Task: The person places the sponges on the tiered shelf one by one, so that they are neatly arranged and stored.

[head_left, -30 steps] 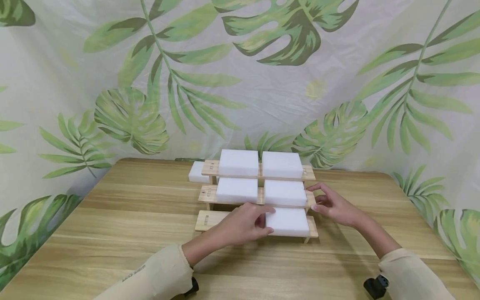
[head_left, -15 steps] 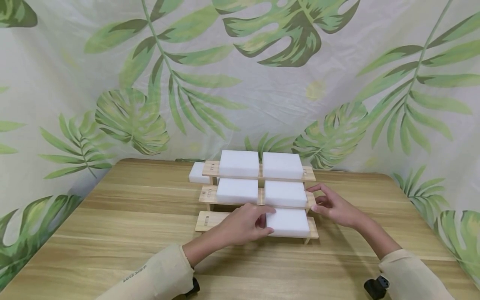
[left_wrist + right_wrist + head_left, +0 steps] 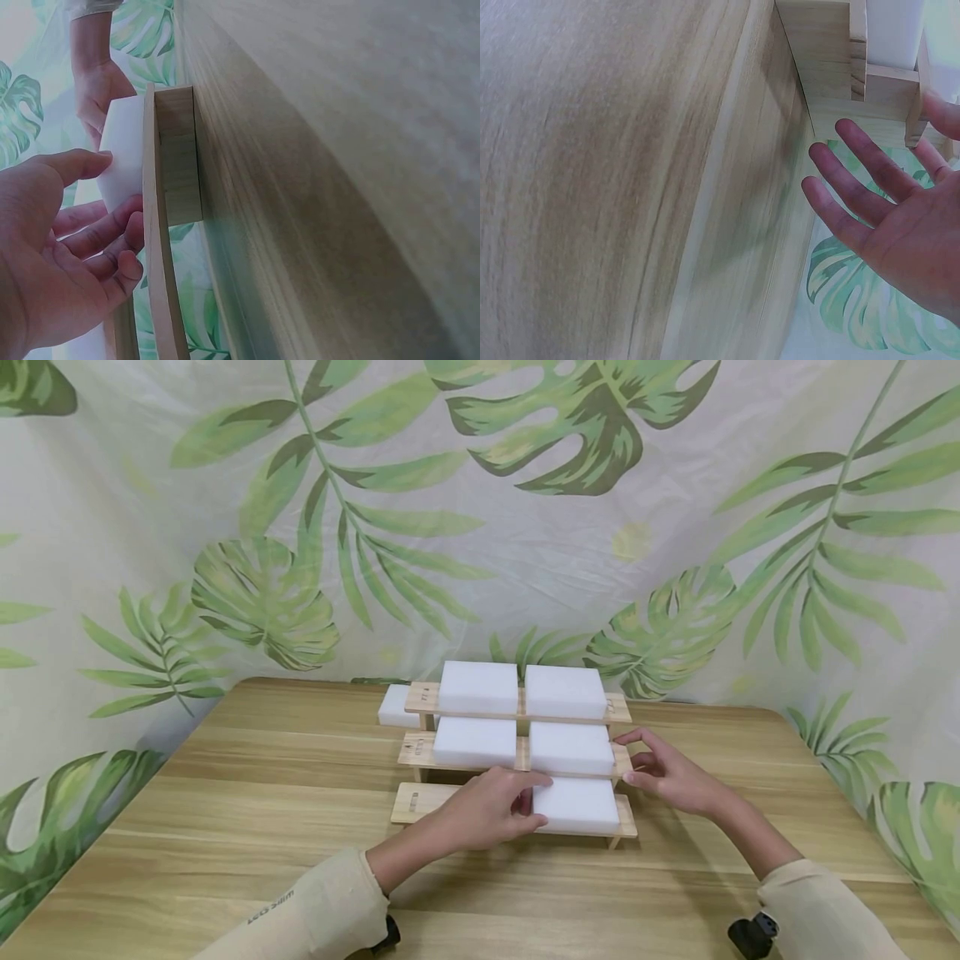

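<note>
A three-tier wooden stand faces me in the head view, white foam blocks on its tiers. My left hand [image 3: 483, 810] pinches the left end of the foam block [image 3: 576, 804] on the lowest tier [image 3: 429, 802], thumb at the front and index finger at the back. The left wrist view shows the thumb against that foam block [image 3: 124, 139]. With thumb and index finger my right hand [image 3: 675, 777] grips the right end of the middle tier [image 3: 417, 748]. In the right wrist view, the right hand's [image 3: 907, 225] other fingers stretch out loosely.
Two foam blocks [image 3: 475, 742] sit on the middle tier and two more [image 3: 478, 687] on the top tier [image 3: 423, 697]. Another white block [image 3: 398, 705] lies behind the stand at left. The wooden table [image 3: 262, 827] ends at a leaf-print curtain [image 3: 555, 568].
</note>
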### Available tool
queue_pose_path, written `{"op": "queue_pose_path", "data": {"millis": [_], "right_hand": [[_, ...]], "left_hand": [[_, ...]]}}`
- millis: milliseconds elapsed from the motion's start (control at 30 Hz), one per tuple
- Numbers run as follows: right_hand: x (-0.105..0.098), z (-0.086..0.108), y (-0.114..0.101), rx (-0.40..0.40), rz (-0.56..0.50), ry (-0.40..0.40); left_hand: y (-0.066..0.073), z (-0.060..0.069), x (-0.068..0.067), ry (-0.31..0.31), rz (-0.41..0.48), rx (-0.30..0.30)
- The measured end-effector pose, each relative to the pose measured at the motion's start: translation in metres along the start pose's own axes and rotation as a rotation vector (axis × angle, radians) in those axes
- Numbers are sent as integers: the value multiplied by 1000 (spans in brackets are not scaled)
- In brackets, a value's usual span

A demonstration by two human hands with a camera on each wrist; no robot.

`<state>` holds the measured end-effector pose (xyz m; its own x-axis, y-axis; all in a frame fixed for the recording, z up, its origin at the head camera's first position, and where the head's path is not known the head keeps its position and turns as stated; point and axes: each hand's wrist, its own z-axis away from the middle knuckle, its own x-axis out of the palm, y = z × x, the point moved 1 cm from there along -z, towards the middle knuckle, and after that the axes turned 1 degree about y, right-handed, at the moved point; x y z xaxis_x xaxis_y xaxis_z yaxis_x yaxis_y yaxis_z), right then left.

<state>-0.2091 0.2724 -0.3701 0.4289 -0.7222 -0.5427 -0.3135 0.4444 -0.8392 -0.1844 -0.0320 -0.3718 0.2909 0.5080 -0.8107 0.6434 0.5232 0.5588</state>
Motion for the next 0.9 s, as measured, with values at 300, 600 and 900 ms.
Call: {"op": "queue_pose_path", "data": {"millis": [300, 600, 900], "right_hand": [[0, -1, 0, 1, -4, 3], [1, 0, 1, -8, 1, 4], [0, 0, 0, -12, 11, 1]], "left_hand": [[0, 1, -1, -7, 18, -13], [-2, 1, -2, -13, 47, -1], [4, 15, -22, -1, 59, 23]]}}
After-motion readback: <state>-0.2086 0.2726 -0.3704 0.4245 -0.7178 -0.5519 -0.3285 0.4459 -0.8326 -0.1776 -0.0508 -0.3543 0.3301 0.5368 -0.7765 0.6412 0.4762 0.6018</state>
